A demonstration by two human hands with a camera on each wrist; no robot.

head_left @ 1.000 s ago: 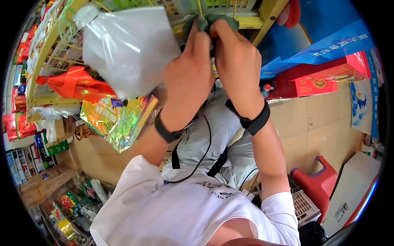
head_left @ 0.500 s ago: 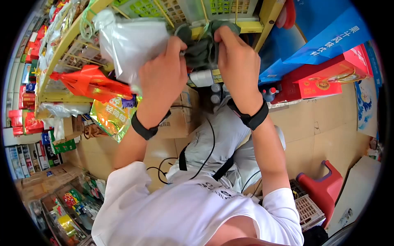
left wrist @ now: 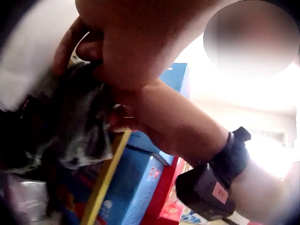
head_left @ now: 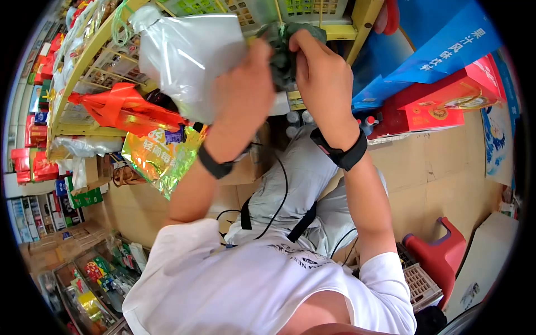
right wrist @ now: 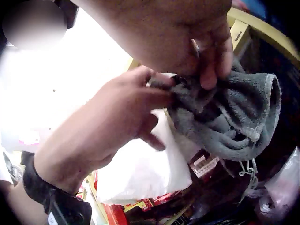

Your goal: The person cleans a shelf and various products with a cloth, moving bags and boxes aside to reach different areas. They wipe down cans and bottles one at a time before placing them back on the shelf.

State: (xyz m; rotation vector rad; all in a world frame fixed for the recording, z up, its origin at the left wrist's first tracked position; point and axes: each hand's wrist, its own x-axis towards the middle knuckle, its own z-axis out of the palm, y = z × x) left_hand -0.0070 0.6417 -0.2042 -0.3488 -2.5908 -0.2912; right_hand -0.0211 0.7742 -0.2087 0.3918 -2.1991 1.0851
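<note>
A grey-green towel (head_left: 282, 50) hangs bunched at the shelf's yellow rail, with terry texture and a hemmed edge showing in the right wrist view. My right hand (head_left: 324, 72) grips its upper right side, thumb and fingertips pressed into the folds. From the left, my left hand (head_left: 245, 95), blurred by motion, pinches the other side of the bunch; its fingertips (right wrist: 161, 96) reach the towel (right wrist: 229, 117) in the right wrist view. Thin pale string (head_left: 282, 29) shows at the towel's top. A white plastic bag (head_left: 190, 58) hangs right beside my left hand.
Baskets stand on the yellow shelf (head_left: 340, 32). A red bag (head_left: 125, 111) and a shiny green-gold package (head_left: 159, 159) hang at left. Blue cartons (head_left: 435, 56) and a red box (head_left: 435, 114) stand at right. A red stool (head_left: 438, 251) is behind, lower right.
My left hand drew away left and down from the rail, then came back toward the towel. My right hand stays at the towel's right side. The white bag swung left and back.
</note>
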